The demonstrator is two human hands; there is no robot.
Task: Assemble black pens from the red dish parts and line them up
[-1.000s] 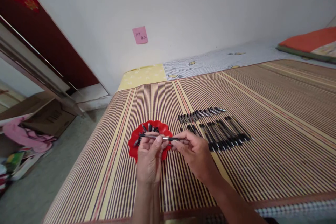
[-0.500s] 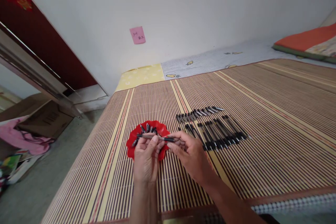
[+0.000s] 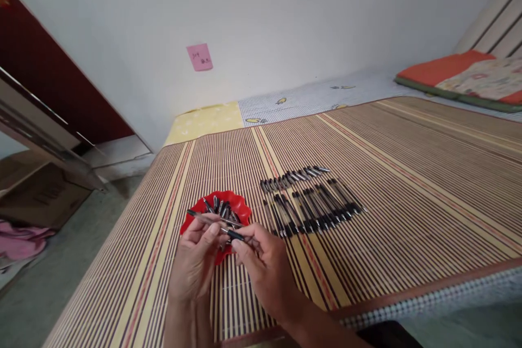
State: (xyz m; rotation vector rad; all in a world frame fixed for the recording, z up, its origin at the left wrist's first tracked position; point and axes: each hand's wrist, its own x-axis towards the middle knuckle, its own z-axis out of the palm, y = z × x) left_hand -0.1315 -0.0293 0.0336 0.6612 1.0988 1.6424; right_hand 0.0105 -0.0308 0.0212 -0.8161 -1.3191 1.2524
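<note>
My left hand (image 3: 194,263) and my right hand (image 3: 263,267) both pinch one thin pen (image 3: 212,221), held across in front of me above a red scalloped dish (image 3: 240,207). The left fingers grip the pen's clear barrel, and the right fingers grip its black end. Several small dark pen parts lie in the dish. To the right, a row of several black pens (image 3: 314,207) lies on the striped bamboo mat (image 3: 408,185), with a shorter row of pen caps (image 3: 291,177) just behind it.
The mat covers a bed with a wooden front edge (image 3: 408,288). An orange and patterned cushion (image 3: 460,73) lies far right. A pink note (image 3: 199,57) sticks on the white wall. A cardboard box (image 3: 36,196) and pink cloth (image 3: 20,239) lie on the floor to the left.
The view has swung right and down, so everything shifted left. Both hands moved nearer to me with the pen, which now tilts down to the right.
</note>
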